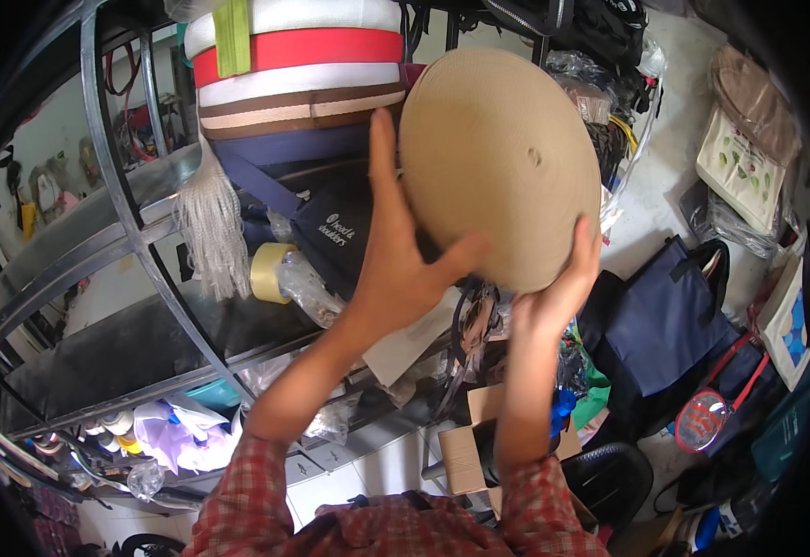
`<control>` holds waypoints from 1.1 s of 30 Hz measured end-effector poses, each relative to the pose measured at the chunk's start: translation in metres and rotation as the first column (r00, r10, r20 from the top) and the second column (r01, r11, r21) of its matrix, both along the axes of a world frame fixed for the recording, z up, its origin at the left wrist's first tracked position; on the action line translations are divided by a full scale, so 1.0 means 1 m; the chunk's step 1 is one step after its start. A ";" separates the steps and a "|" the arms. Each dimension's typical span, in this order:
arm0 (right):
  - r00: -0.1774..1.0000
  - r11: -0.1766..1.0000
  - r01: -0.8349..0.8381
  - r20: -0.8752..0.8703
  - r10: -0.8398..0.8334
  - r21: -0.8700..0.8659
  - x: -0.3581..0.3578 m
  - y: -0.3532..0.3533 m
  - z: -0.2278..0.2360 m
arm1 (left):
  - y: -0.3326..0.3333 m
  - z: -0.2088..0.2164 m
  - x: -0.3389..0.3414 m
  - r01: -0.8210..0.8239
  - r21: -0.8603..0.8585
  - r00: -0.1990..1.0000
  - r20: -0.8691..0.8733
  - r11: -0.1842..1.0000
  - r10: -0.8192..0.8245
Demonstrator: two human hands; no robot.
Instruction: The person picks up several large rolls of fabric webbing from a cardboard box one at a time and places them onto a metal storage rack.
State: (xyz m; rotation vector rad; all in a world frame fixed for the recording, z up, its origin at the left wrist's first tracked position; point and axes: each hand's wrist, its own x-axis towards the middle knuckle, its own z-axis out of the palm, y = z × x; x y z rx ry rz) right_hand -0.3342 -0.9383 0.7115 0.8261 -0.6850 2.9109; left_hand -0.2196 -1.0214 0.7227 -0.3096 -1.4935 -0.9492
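Observation:
Raised before me is a large tan roll of flat webbing (488, 139), its wound face with a small centre hole turned toward me. My left hand (405, 251) grips its left edge, thumb across the face and one finger stretched up alongside. My right hand (558, 292) supports the lower right edge, fingers curled round the rim. To the left stands a stack of webbing rolls (298, 60) in white, red, brown-and-tan and navy, with a green strap (232, 37) hanging over it. Silver fringe (215, 223) dangles beside the stack.
Black metal shelving (113, 121) runs along the left, holding a navy bag (331, 223) and a yellowish tape roll (271, 274). An open cardboard box (465, 459) sits below my right arm. Bags, including a navy tote (669, 316), lie or hang at the right.

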 end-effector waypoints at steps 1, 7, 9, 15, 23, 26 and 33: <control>0.990 0.990 -0.139 -0.029 0.139 -0.005 -0.025 0.003 0.010 | -0.003 0.007 -0.009 0.043 -0.071 0.999 0.009 0.997 -0.042; 0.930 0.932 -0.326 -0.123 0.346 0.160 -0.124 -0.028 0.094 | -0.057 0.064 -0.090 -0.164 -0.201 0.982 0.056 0.966 0.178; 0.927 0.921 -0.284 -0.168 0.335 0.268 -0.134 -0.038 0.126 | -0.071 0.084 -0.108 -0.097 -0.146 0.995 -0.007 0.984 0.097; 0.797 0.775 -0.428 -0.210 0.566 0.465 -0.225 -0.094 0.155 | -0.072 0.098 -0.142 -0.364 0.072 0.918 -0.142 0.929 0.371; 0.872 0.867 -0.263 -0.280 0.401 0.423 -0.250 -0.137 0.153 | -0.092 0.121 -0.148 -0.370 0.088 0.926 -0.043 0.925 0.375; 0.904 0.905 -0.301 -0.211 0.371 0.301 -0.214 -0.133 0.143 | -0.104 0.119 -0.147 -0.233 0.087 0.971 -0.041 0.969 0.237; 0.939 0.983 -0.081 -0.319 0.130 0.164 -0.190 -0.119 0.136 | -0.111 0.135 -0.143 -0.384 0.102 0.923 0.003 0.918 0.386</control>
